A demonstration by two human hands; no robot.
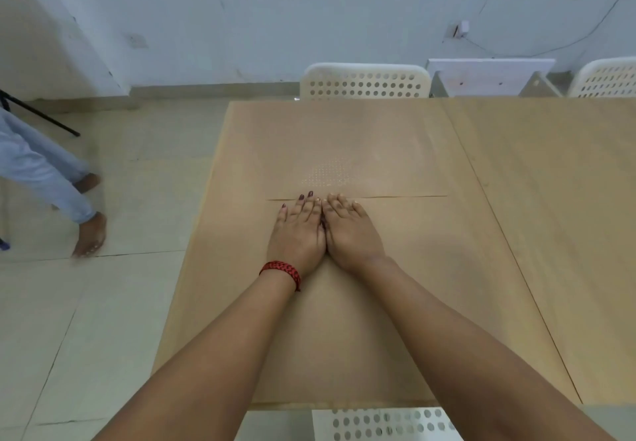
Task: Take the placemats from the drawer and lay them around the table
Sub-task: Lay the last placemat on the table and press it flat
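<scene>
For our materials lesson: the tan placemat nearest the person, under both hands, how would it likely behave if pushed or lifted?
The near placemat lies thin and flat with hardly any raised edge, so it probably flexes when lifted. It looks light. With the left hand and right hand pressing flat, it may slide on the smooth table.

The bench (550, 199) top lies bare and flat to the right of the two hands and beyond their fingertips, giving open passage there. A white perforated chair (364, 82) backs against its far edge, another (609, 77) at the far right. A third chair (385, 423) sits under the near edge. On the floor to the left, a standing person's legs (51, 179) stand near the bench's side
</scene>
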